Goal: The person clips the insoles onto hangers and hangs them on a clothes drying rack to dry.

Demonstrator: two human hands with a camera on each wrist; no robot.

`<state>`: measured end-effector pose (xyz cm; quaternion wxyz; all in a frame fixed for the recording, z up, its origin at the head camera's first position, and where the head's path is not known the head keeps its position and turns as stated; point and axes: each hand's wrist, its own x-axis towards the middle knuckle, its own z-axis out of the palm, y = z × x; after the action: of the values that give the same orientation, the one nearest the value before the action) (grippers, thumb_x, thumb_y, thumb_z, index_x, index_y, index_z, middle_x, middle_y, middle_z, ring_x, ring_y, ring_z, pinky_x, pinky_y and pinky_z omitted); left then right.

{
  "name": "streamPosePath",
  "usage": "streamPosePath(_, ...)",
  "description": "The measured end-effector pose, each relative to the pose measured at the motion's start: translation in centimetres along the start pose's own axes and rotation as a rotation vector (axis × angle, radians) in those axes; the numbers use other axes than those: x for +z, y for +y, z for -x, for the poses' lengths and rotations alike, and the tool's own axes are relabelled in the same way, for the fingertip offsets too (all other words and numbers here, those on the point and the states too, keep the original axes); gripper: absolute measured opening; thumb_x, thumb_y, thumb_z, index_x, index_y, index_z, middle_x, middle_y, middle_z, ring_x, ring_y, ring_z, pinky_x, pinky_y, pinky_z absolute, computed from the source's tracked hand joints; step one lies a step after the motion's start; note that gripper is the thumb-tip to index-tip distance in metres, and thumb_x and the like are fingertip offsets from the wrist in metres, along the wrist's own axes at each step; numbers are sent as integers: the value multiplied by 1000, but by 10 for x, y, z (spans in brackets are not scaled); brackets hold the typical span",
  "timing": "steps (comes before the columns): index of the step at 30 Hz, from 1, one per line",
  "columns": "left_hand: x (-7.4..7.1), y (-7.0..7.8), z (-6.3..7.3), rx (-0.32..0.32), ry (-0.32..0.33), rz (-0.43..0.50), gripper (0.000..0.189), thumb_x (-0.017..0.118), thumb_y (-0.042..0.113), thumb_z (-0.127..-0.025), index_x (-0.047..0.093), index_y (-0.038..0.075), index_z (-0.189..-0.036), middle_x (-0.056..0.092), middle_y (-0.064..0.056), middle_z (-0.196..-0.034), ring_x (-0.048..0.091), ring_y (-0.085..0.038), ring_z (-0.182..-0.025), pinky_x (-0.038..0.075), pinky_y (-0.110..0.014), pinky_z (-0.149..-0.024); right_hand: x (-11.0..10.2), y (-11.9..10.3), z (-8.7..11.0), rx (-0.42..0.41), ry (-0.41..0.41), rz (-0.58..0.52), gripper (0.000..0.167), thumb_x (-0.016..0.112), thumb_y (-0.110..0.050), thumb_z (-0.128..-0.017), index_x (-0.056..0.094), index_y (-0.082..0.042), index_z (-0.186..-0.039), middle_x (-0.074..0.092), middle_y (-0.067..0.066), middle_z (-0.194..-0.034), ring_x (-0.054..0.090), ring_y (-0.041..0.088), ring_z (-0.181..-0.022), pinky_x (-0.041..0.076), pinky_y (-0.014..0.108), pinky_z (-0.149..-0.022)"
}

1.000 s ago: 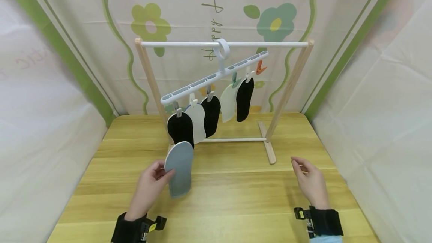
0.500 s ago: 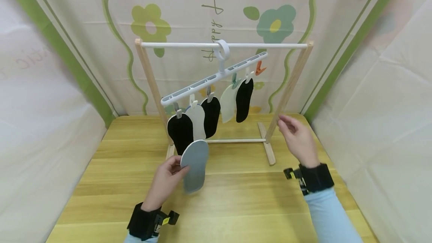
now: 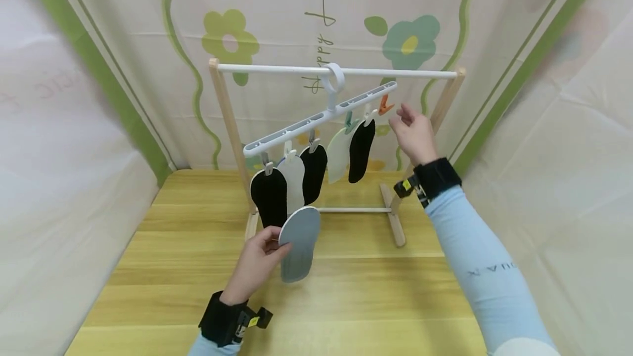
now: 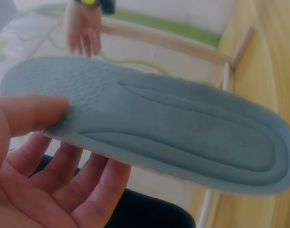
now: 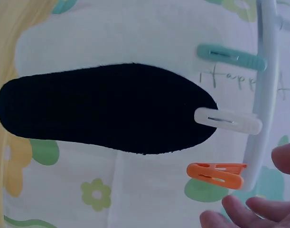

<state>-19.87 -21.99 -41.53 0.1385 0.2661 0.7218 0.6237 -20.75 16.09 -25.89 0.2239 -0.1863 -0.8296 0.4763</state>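
My left hand pinches a grey-blue insole near its upper end, thumb on the face and fingers behind. In the left wrist view the insole shows a dimpled patch and a grooved outline. My right hand is raised just right of an orange clip on the hanger's right end. In the right wrist view thumb and fingers are apart around that end, with nothing between them, and the orange clip bears no insole. Beside it a white clip grips a black insole.
The hanger hooks over the white rail of a wooden-legged rack. Several black and white insoles, such as the leftmost black one, hang from its clips. The rack stands on a wood-grain table between fabric walls.
My right hand has risen from above the table's right side to beside the orange clip. My left hand has moved rightward with the grey-blue insole. The head view has shifted slightly.
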Motion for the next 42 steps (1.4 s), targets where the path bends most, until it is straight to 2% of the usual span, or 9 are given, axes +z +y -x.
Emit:
streamPosePath(6, 2, 1, -1, 5, -9, 11, 19, 72, 3, -89, 67, 10, -106, 67, -6, -106, 66, -20, -89, 57, -32, -79, 7, -15, -38, 92, -47, -42, 68, 58, -20, -99, 24, -6, -156, 34, 15, -156, 24, 26, -145, 24, 36, -117)
streamPosePath(15, 1, 2, -2, -5, -38, 20, 18, 72, 3, -90, 66, 7, -106, 66, -11, -106, 66, -22, -92, 56, -30, -80, 11, -23, -57, 183, -51, -140, 47, 62, -12, -95, 55, -11, -141, 50, 10, -146, 43, 21, -132, 27, 38, -113)
streamPosePath(19, 2, 1, -2, -8, -42, 20, 18, 72, 2, -90, 66, 7, -106, 67, -10, -106, 66, -21, -92, 56, -29, -80, 11, -23, -59, 189, -69, -126, 49, 63, -23, -98, 52, -14, -145, 52, 9, -144, 49, 16, -112, 39, 23, -89)
streamPosePath(21, 3, 0, -3, -10, -45, 22, 18, 72, 3, -90, 66, 7, -106, 67, -10, -106, 65, -21, -92, 56, -29, -80, 11, -22, -60, 196, -81, -142, 50, 61, -26, -99, 50, -14, -146, 53, 8, -143, 47, 13, -100, 35, 19, -72)
streamPosePath(23, 4, 0, -2, -15, -48, 31, 18, 72, 3, -90, 65, 7, -106, 67, -10, -105, 65, -21, -92, 56, -29, -80, 12, -21, -62, 196, -99, -165, 48, 61, -26, -99, 51, -12, -144, 54, 7, -141, 45, 13, -100, 32, 21, -68)
streamPosePath(26, 6, 0, -2, -22, -56, 48, 18, 72, 3, -90, 65, 7, -106, 67, -10, -104, 65, -22, -93, 56, -29, -80, 12, -20, -64, 200, -130, -178, 45, 61, -27, -99, 54, -11, -141, 56, 9, -136, 43, 18, -122, 40, 31, -91)
streamPosePath(29, 7, 0, -1, -23, -63, 58, 17, 72, 4, -90, 65, 6, -105, 67, -11, -104, 66, -22, -93, 56, -29, -80, 11, -17, -66, 208, -161, -174, 46, 61, -29, -99, 54, -9, -140, 54, 11, -137, 33, 28, -138, 30, 54, -110)
streamPosePath(34, 8, 0, 0, -20, -70, 61, 18, 72, 6, -91, 64, 6, -107, 66, -10, -105, 65, -22, -93, 56, -29, -80, 6, -13, -65, 234, -172, -189, 50, 60, -31, -100, 50, -12, -145, 51, 11, -142, 30, 36, -142, 25, 59, -112)
streamPosePath(42, 9, 0, 1, -14, -63, 64, 19, 71, 6, -91, 64, 6, -108, 66, -9, -105, 64, -22, -93, 56, -28, -79, 4, -13, -60, 241, -156, -273, 43, 60, -27, -100, 54, -11, -140, 60, 5, -119, 37, 31, -130, 30, 52, -111)
